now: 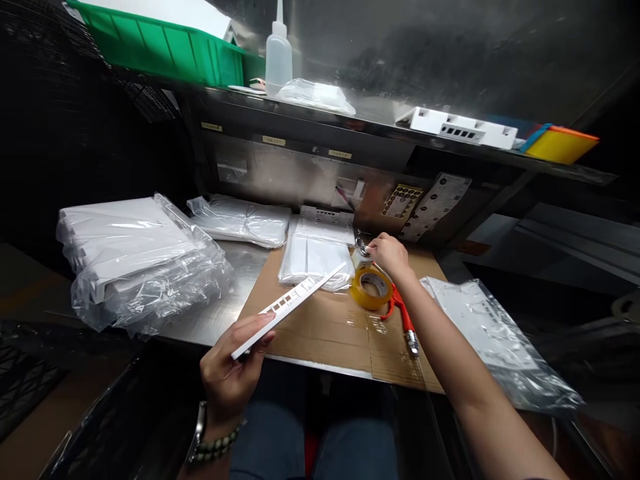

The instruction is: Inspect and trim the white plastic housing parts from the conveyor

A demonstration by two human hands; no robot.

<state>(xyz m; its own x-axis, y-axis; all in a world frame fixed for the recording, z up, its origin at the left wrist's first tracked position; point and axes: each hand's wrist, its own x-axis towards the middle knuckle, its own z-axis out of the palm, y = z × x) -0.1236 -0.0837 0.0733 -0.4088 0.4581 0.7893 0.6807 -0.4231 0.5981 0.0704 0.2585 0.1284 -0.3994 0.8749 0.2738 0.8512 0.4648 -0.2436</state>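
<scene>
My left hand is closed round the near end of a long white plastic panel with a row of slots, held edge-up over the cardboard sheet. Farther out, my right hand pinches a small shiny metal piece just above a yellow roll of tape. An orange-handled tool lies under my right forearm, next to the tape.
Bagged white parts lie at the left, behind the cardboard and at the right. The shelf above carries a green bin, a squeeze bottle, a white panel and a yellow tray.
</scene>
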